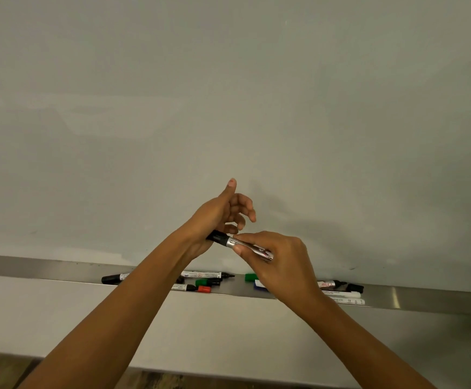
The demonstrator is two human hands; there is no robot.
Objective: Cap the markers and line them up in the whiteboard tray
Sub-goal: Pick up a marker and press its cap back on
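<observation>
A marker with a black cap (238, 244) is held in the air in front of the whiteboard (228, 94), above the metal tray (425, 300). The right hand (280, 261) clasps its silver-white barrel between thumb and fingers; the barrel's far end is buried in the palm and cannot be seen. The black capped end points left out of that grasp and presses into the heel of the left hand (217, 220). The left hand is spread, fingers loosely curled and thumb raised, grasping nothing; its palm faces away, so exactly where cap and palm meet is hard to make out.

Below the grasp, the tray holds the rest. Down and to the left lies a black-capped marker (115, 277), partly covered by the left forearm (133, 313). Directly beneath are an uncapped marker with a black tip (206, 275), a green cap or short green marker (207, 282), too small to tell which, a red cap (204, 289), and another marker (182, 287) whose left end the forearm hides. Just under the right hand sit a green cap (250, 277) and a blue piece (259, 284), both cut off by the hand. Down and to the right, several white-barrelled markers (344, 294) lie stacked near a black cap (355, 287); their left ends disappear behind the right wrist, and their labels are unreadable.
</observation>
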